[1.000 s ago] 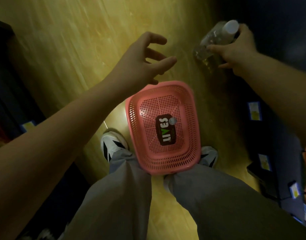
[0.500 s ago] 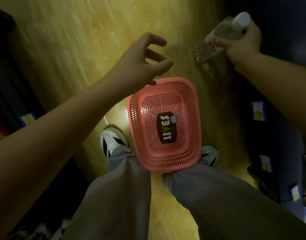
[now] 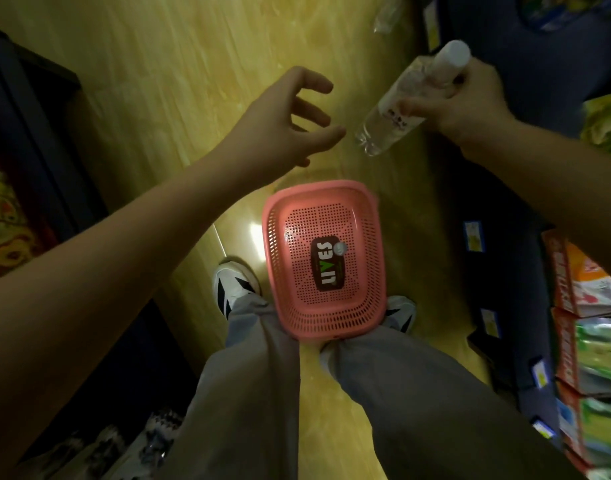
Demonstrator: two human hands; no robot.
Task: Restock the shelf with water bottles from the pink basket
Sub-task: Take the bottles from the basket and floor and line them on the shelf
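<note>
— Since a second ago, what's shifted?

— Mostly the right hand [image 3: 470, 102]: it has carried the water bottle [image 3: 411, 102] higher and closer to the dark shelf unit [image 3: 505, 188] on the right, while the pink basket [image 3: 326, 320] now sits lower in view, still between the person's feet.

— And the floor, the room?

— Glossy yellow-wood floor [image 3: 158, 81], dimly lit, a bright glare patch just left of the basket. Dark shelving runs along both sides; on the right, price tags [image 3: 473, 236] on the shelf edges and red, orange and green packets [image 3: 591, 306] lower down.

— What's in the basket?

— One bottle standing upright, seen from above: its white cap [image 3: 339, 248] beside a dark label [image 3: 326, 265] reading "LIVES". The rest of the perforated bottom is bare.

— How are the hands?

— Right fingers and thumb curl around the tilted clear bottle near its neck, white cap up toward the shelf, base hanging toward the floor. The left hand [image 3: 276, 123] hovers over the floor above the basket, fingers spread and loosely curved, holding nothing.
</note>
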